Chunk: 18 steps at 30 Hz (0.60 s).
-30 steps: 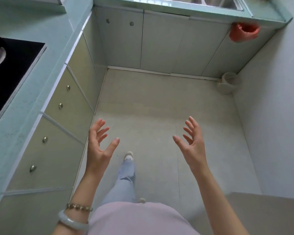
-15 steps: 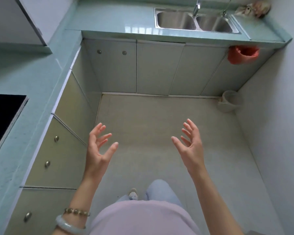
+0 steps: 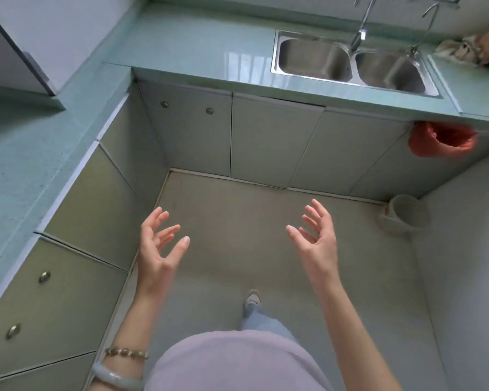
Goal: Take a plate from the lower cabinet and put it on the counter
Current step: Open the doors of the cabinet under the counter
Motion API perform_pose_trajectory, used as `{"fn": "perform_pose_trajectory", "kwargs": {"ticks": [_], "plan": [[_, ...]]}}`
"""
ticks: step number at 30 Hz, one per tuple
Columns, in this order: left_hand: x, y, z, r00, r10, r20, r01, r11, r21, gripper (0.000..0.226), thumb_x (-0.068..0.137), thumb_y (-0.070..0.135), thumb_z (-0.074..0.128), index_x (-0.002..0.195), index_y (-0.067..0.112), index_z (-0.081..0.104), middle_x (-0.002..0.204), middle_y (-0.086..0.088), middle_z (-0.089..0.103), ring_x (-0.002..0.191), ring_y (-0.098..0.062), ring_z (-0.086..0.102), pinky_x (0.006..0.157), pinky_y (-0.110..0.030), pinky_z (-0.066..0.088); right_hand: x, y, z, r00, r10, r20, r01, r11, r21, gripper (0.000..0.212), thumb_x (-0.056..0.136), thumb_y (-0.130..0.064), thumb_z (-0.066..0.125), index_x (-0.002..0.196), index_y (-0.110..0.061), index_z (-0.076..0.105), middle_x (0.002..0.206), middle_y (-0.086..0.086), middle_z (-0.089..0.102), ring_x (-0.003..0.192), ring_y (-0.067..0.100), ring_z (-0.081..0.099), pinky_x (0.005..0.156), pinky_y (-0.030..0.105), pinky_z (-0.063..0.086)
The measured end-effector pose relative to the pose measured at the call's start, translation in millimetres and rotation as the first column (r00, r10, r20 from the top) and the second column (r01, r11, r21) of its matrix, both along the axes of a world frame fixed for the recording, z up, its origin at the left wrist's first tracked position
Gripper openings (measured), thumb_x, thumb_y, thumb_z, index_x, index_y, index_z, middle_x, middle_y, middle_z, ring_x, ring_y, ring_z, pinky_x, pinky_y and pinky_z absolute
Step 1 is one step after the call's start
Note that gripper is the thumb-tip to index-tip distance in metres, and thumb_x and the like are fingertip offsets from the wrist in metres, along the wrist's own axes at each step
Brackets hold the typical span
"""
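Both hands, left hand [image 3: 156, 249] and right hand [image 3: 318, 244], are hovering empty with fingers spread above the floor. No plate is showing; every pale grey lower cabinet door [image 3: 274, 142] is shut, so picking the wrong one risks wasted reaching before the glossy teal worktop [image 3: 198, 52].

The pale green counter [image 3: 198, 49] turns the far left corner, with a double sink [image 3: 350, 64] set in its far run and a crumpled cloth [image 3: 469, 48] at its right end.
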State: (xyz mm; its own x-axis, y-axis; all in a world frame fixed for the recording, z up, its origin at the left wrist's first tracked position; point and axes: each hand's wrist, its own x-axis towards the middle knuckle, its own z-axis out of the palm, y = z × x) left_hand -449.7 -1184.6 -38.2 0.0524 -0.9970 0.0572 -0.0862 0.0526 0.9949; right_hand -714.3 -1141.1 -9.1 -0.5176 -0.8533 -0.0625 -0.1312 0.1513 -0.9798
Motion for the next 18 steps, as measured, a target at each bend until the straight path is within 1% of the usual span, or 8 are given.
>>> {"fn": "perform_pose_trajectory", "kwargs": {"ticks": [3, 7, 11, 15, 18], "plan": [[-32.2, -32.2, 2.3, 1.000, 0.031, 0.000, -0.031, 0.999, -0.012, 0.068, 0.071, 0.032, 0.069, 0.131, 0.045, 0.041, 0.135, 0.014, 0.048, 0.111, -0.011, 0.061, 0.096, -0.029, 0.044, -35.8, -43.7, 6.4, 0.998, 0.056, -0.011, -0.056, 0.998, -0.019, 0.068, 0.080, -0.009, 0.072, 0.135, -0.034, 0.042, 0.133, -0.008, 0.051, 0.118, 0.000, 0.052, 0.097, 0.029, 0.047], [-61.3, -63.4, -0.2, 0.997, 0.083, 0.003, -0.083, 0.997, -0.002, 0.069, 0.070, 0.035, 0.069, 0.132, 0.045, 0.041, 0.134, 0.016, 0.048, 0.109, -0.011, 0.061, 0.096, -0.031, 0.044, -69.2, -95.1, 9.4, 0.990, 0.140, -0.002, -0.140, 0.990, -0.002, 0.067, 0.081, -0.009, 0.072, 0.136, -0.031, 0.041, 0.135, -0.006, 0.050, 0.120, 0.007, 0.052, 0.100, 0.034, 0.047], [-73.0, -84.7, 1.5, 0.989, 0.146, 0.028, -0.146, 0.989, -0.003, 0.068, 0.070, 0.035, 0.068, 0.131, 0.047, 0.040, 0.133, 0.017, 0.048, 0.107, -0.009, 0.062, 0.096, -0.030, 0.044, -82.2, -140.7, 8.2, 0.977, 0.210, 0.018, -0.210, 0.978, -0.001, 0.066, 0.081, -0.007, 0.071, 0.137, -0.028, 0.042, 0.136, -0.003, 0.050, 0.121, 0.010, 0.051, 0.101, 0.036, 0.047], [-74.0, -109.1, 2.3, 0.975, 0.219, 0.033, -0.219, 0.976, -0.007, 0.066, 0.070, 0.034, 0.068, 0.128, 0.049, 0.041, 0.133, 0.014, 0.048, 0.104, -0.008, 0.062, 0.094, -0.027, 0.044, -82.7, -182.4, 6.7, 0.962, 0.273, 0.027, -0.273, 0.962, -0.007, 0.065, 0.081, -0.008, 0.071, 0.137, -0.026, 0.043, 0.137, -0.004, 0.050, 0.121, 0.010, 0.052, 0.100, 0.033, 0.047], [-72.9, -131.2, 0.4, 0.966, 0.256, 0.037, -0.256, 0.967, -0.007, 0.064, 0.073, 0.026, 0.068, 0.125, 0.051, 0.042, 0.133, 0.012, 0.049, 0.102, -0.007, 0.062, 0.094, -0.027, 0.044, -81.7, -213.4, 5.1, 0.945, 0.327, 0.023, -0.327, 0.945, -0.003, 0.061, 0.082, -0.010, 0.071, 0.136, -0.025, 0.045, 0.137, -0.009, 0.050, 0.120, 0.006, 0.052, 0.099, 0.033, 0.048]]}}
